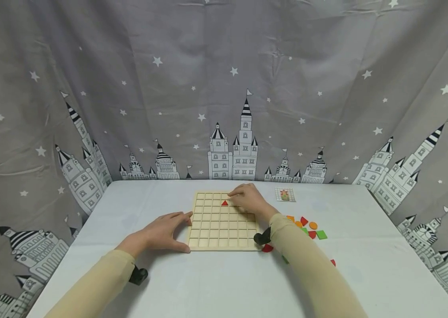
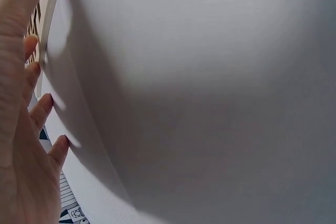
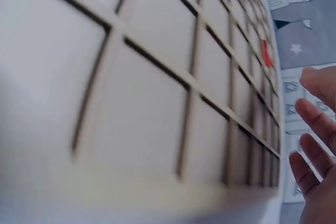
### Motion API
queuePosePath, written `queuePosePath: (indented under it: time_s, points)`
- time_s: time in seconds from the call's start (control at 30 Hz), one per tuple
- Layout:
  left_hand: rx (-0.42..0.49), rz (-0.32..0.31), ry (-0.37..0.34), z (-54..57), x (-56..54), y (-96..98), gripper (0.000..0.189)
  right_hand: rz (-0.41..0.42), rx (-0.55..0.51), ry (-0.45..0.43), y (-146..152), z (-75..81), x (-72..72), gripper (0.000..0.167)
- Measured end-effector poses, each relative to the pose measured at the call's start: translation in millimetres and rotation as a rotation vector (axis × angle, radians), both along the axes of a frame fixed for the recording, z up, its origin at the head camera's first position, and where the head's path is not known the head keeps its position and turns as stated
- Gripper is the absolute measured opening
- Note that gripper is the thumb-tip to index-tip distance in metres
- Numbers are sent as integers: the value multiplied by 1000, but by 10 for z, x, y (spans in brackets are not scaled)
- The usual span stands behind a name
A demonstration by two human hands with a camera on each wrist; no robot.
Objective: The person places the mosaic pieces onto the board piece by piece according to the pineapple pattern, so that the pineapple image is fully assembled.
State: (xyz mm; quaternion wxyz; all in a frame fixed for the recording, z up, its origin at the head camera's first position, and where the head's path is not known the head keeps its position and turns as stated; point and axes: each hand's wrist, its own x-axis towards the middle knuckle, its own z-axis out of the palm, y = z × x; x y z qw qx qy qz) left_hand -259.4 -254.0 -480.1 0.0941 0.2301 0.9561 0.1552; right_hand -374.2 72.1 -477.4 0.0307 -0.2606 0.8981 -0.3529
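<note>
Presently, One Red Triangle [image 1: 225, 203] on the Board [image 1: 204, 224]

Around the board, which lies close to the middle of the table's [image 1: 208, 282] far edge, loose pieces [image 1: 313, 225] in red, green and orange scatter off its right edge. The right sleeve [image 1: 307, 254] hides part of that scatter, and a black wrist camera [image 1: 262, 237] blocks the board's right edge near its near corner, just beside a red piece [image 1: 268, 248]. A card [image 1: 285, 194] lies near the table's far edge, right of the board.

The left hand [image 1: 164, 230] has its fingers spread and relaxed along the board's left edge, thumb at the near-left corner. The right hand [image 1: 249, 199] covers the far-right corner, fingers bent over the far edge (whether they pinch anything, I cannot tell).

The triangle sits in a cell near the board's far edge, apex towards that edge, its long base parallel to it. The board looks roughly square, its lines following its edges.

The card bears a grid and a coloured figure, too small to make out fully; castles and stars pattern the curtain [image 1: 307, 44].
</note>
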Motion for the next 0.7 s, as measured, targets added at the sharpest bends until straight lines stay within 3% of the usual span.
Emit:
queuePosePath:
  time_s: [0.37, 0.7]
  points:
    - [8, -9, -6, 0, -20, -14, 75, -97, -7, -47, 762, 316, 165, 35]
    - [30, 5, -13, -50, -35, -19, 73, -215, 21, -35, 1458, 386, 475, 35]
